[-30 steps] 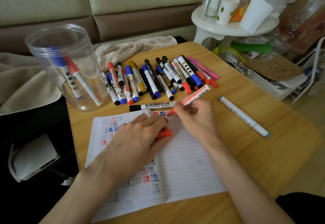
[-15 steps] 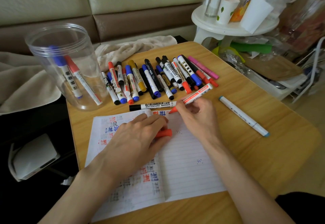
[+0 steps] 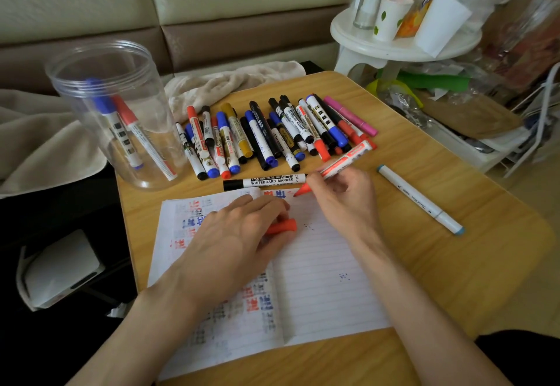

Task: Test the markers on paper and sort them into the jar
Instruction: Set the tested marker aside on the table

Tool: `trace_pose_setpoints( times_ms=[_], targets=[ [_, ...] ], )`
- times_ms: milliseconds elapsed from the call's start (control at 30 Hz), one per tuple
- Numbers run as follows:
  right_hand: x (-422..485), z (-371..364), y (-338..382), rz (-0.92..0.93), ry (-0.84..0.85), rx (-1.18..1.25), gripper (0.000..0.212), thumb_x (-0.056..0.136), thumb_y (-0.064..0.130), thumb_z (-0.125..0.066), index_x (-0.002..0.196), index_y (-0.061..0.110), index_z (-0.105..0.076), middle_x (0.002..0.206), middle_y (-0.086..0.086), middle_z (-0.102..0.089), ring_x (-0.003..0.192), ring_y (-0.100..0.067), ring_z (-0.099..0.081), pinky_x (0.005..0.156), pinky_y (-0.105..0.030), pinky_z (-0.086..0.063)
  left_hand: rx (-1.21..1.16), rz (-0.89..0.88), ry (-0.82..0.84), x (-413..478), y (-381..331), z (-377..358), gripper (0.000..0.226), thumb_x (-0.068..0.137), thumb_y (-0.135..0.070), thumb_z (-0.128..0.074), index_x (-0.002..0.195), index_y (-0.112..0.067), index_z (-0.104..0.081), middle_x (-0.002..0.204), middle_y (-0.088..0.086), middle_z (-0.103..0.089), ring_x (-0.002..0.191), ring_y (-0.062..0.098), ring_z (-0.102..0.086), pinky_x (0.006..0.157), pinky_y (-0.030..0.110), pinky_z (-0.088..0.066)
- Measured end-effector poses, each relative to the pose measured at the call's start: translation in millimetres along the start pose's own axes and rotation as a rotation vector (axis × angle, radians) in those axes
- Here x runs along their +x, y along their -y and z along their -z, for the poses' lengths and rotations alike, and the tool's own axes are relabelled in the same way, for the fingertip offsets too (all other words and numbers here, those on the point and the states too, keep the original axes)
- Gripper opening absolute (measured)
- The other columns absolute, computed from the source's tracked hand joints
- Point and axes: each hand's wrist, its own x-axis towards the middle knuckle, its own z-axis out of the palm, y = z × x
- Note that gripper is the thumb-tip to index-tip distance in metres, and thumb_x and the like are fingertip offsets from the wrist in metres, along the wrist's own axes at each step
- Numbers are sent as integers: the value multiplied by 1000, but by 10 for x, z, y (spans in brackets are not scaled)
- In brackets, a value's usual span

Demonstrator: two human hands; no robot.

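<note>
Near the top edge of the paper (image 3: 327,279) at frame centre, right hand (image 3: 342,200) fingers grasping the uncapped red marker (image 3: 344,161) have edged its tip rightward, left hand (image 3: 233,243) still gripping the red cap (image 3: 283,226): testing continues, so the move to the jar (image 3: 115,106) at upper left is judged pending.

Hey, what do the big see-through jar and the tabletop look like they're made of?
The jar looks like clear, glossy plastic: the markers inside show through its thin wall. The tabletop looks like smooth, matte wood-grain laminate, going by its even grain and rounded corner, though veneer or solid wood is possible.
</note>
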Motion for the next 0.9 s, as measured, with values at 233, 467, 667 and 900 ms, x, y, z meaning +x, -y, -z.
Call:
trace_pose_setpoints(
  times_ms=[233,467,667,900],
  targets=[
    [-45,182,148,-79,164,300,13,98,7,-65,90,14,-72,78,-7,-72,70,-15,-63,62,-25,-49,-217,135,-171,50,-3,19,35,93,-59,-49,111,-34,-66,96,-21,-65,77,2,-60,66,21,-51],
    [-141,211,138,-27,277,359,6,92,16,-68,87,16,-71,77,-13,-69,70,-23,-61,60,-34,-44,-282,166,-234,48,-38,38,39,89,-62,-50,112,-37,-68,75,-27,-59,79,1,-60,61,13,-44],
    [-186,266,154,-37,453,293,21,90,22,-77,107,11,-77,81,-5,-72,60,-14,-56,53,-21,-43,-335,109,-257,48,-76,109,35,90,-58,-52,111,-36,-70,75,-25,-60,76,6,-60,64,13,-43],
    [-81,477,138,-136,351,402,30,85,32,-81,109,14,-76,84,-8,-69,61,-17,-56,50,-22,-40,-310,115,-308,59,10,187,43,88,-55,-53,116,-30,-74,88,-36,-58,85,-12,-58,71,3,-41]
  ],
)
